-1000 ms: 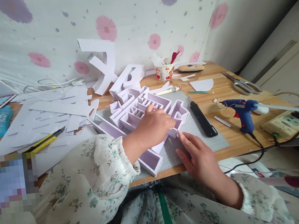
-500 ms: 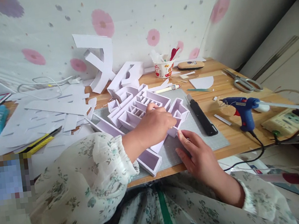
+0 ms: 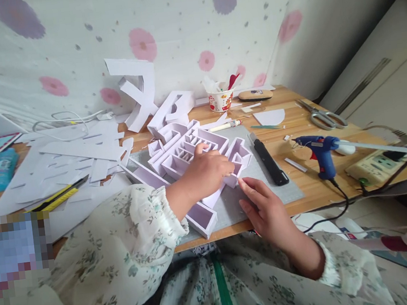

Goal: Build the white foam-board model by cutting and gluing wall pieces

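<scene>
A white paper structure (image 3: 177,165) of raised walls and narrow compartments lies on a grey cutting mat (image 3: 292,190). My left hand (image 3: 213,171) reaches over its right part, fingers curled down and closed on its walls; the fingertips are partly hidden. At the structure's front right corner, my right hand (image 3: 267,209) touches the edge with the index fingertip. Its thumb stands apart from the fingers, and nothing shows between them.
Behind stand white paper shapes (image 3: 149,87) and a cup (image 3: 220,100). A black-handled cutter (image 3: 270,159), blue glue gun (image 3: 323,151), power strip (image 3: 372,166) and scissors (image 3: 322,118) lie right. Left are paper sheets (image 3: 74,150) and a yellow cutter (image 3: 59,196).
The camera view has shifted slightly, so the tools at the right appear further left. Both hands stay at nearly the same places on the paper structure.
</scene>
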Available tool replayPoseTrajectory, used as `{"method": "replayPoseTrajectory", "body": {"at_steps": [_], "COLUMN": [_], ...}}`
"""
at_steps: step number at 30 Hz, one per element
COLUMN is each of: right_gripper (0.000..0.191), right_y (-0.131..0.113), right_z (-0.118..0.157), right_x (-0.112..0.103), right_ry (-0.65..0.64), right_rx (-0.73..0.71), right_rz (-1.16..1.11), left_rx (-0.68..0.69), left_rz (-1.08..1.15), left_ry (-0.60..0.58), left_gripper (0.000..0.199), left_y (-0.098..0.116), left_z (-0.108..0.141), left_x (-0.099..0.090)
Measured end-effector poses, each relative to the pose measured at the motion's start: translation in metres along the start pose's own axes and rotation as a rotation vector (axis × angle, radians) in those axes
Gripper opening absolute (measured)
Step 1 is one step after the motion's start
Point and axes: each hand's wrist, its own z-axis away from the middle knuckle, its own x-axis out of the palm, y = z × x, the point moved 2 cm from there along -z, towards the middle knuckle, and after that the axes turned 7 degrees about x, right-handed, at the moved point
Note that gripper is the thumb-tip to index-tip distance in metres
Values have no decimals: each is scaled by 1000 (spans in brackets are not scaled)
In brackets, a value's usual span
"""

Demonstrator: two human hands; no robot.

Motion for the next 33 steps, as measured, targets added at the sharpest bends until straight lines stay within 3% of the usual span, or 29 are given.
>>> {"method": "replayPoseTrajectory", "body": {"at_steps": [3,8,12,26,33], "right_gripper": [24,20,20,22,19], "right_y": [4,3,1,3,-3], "right_z": [-8,-35,-48,-43,-45], "right_x": [-7,-11,-9,-1,1], "right_ry": [17,-219,-301,-333,-330], "right_rx": [17,38,12,35,62], "right_rz": [-11,200,271,406,459], "left_rx": [-34,-30,-4,47,76], "left_rz": [-10,-48,-92,-81,-65], "left_ry": [-25,-36,-86,-180,-130], "left_gripper": [19,14,19,23,20], "left_y": [2,4,6,8,7], "left_z": [1,1,-1,-8,-7], "left_x": [-3,-5,-4,-3,0]}}
